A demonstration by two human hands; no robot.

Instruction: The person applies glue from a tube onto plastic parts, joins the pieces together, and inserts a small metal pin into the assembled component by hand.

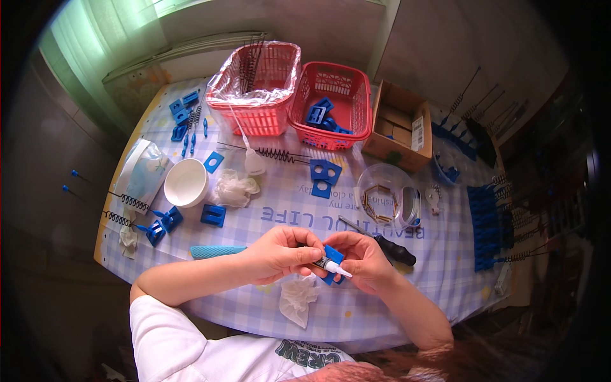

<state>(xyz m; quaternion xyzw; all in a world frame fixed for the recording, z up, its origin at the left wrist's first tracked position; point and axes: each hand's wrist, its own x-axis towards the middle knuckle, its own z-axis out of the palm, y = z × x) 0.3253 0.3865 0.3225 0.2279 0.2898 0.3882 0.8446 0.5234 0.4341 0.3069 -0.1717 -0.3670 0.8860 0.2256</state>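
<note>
My left hand [280, 256] is closed around a small dark tube with a white nozzle [338, 270], which looks like a glue tube. Its tip points right and slightly down, across a blue plastic piece [333, 253]. My right hand [369, 262] pinches that piece, and its fingers partly hide the shape. Beneath my left forearm lies a light-blue textured handle [216, 252]. Crumpled white tissue [299, 299] rests just below the hands. To the right of my right hand is a black-handled screwdriver [396, 249].
Red baskets [254, 120] [331, 137] and a cardboard box [396, 145] stand at the back. A white bowl [186, 183] and blue parts [214, 215] are left. A clear round container [388, 219] with brass-coloured pieces sits right, before blue pieces with black springs [487, 229].
</note>
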